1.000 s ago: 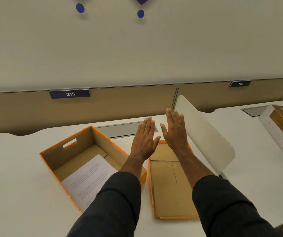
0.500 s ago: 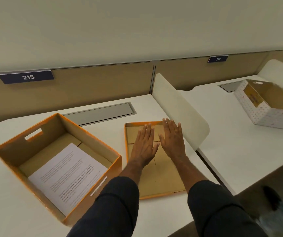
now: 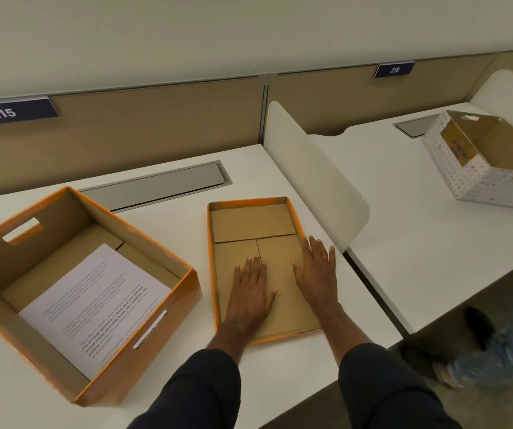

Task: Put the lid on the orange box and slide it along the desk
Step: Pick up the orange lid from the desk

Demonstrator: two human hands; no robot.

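The orange box (image 3: pixel 184 300) stands open on the left of the white desk (image 3: pixel 295 363), with a printed sheet (image 3: pixel 94 300) lying inside. Its lid (image 3: pixel 252 222) lies upside down to the right of the box, brown inside facing up, orange rim around it. My left hand (image 3: pixel 250 292) hovers flat over the lid's lower middle, fingers spread. My right hand (image 3: pixel 318 274) is flat over the lid's right side, fingers apart. Neither hand grips anything.
A white divider panel (image 3: pixel 317 178) rises just right of the lid. Beyond it, another desk carries a white patterned carton (image 3: pixel 484 178). A grey cable flap (image 3: pixel 156 187) sits behind the box. A person's shoe and jeans leg (image 3: pixel 496 351) show on the floor at right.
My view has tilted down and shifted right. Both hands have dropped from raised in the air to low over the lid, and they have drawn apart.
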